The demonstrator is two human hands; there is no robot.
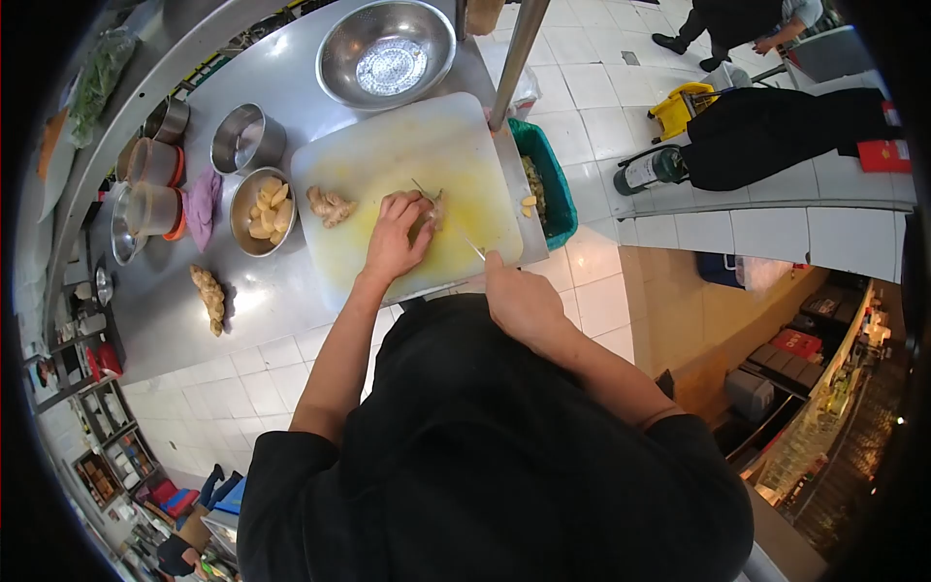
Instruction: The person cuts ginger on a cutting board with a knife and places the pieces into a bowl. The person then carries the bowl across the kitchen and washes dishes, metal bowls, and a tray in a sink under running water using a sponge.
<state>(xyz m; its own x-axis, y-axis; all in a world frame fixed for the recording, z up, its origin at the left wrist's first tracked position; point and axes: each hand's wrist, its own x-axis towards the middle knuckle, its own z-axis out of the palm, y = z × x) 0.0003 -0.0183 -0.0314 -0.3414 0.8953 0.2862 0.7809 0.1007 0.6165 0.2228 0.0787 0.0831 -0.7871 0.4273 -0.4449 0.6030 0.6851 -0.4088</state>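
Observation:
My left hand (396, 233) presses its bent fingers on a small piece of ginger (436, 211) on the yellow-stained white cutting board (349, 262). My right hand (524, 301) is closed around the handle of a knife (474, 247), at the board's near right edge. Its thin blade slants up and left toward the ginger under my left fingers; part of it is hard to make out. A larger ginger root (330, 207) lies on the board left of my left hand. Beside the board stands a metal bowl (239, 221) of peeled ginger pieces (270, 210).
A large colander (335, 73) stands behind the board, a metal pot (275, 144) to its left. Another ginger root (208, 301) and a purple cloth (203, 209) lie on the steel table. Right of the board is a green bin (564, 199) with scraps, near a metal post (519, 63).

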